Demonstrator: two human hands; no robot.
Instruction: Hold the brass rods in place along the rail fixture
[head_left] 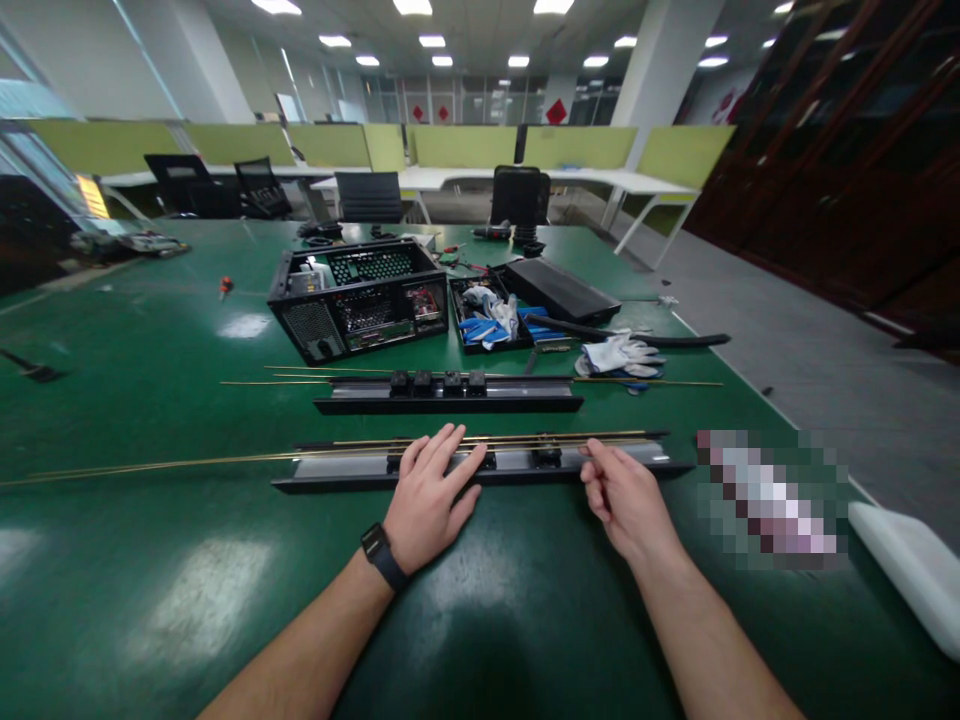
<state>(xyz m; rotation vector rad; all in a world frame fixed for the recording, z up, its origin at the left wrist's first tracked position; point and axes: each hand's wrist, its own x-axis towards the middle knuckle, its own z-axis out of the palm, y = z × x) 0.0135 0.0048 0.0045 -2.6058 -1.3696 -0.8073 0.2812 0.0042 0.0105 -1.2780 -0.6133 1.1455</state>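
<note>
A long black channel with a pale inner face (pixel 345 467) lies across the green table in front of me. Thin brass-coloured rods (pixel 225 460) run along its far edge and stick out well past its left end. My left hand (pixel 431 500) rests over the channel's middle, fingers spread and touching the rods. Dark blocks sit inside the channel; one block (pixel 547 452) shows between my hands, others are partly covered. Near the right end, my right hand (pixel 626 495) is closed in a pinch at the rods, apparently on one of them; its fingertips are partly hidden.
Behind lies a second channel (pixel 450 405) with several black blocks and rods. Farther back are an open black computer case (pixel 360 305), a tray (pixel 491 345) of gloves, a flat black box (pixel 559 288) and loose gloves (pixel 619 355). A white object (pixel 904 565) lies at the right edge.
</note>
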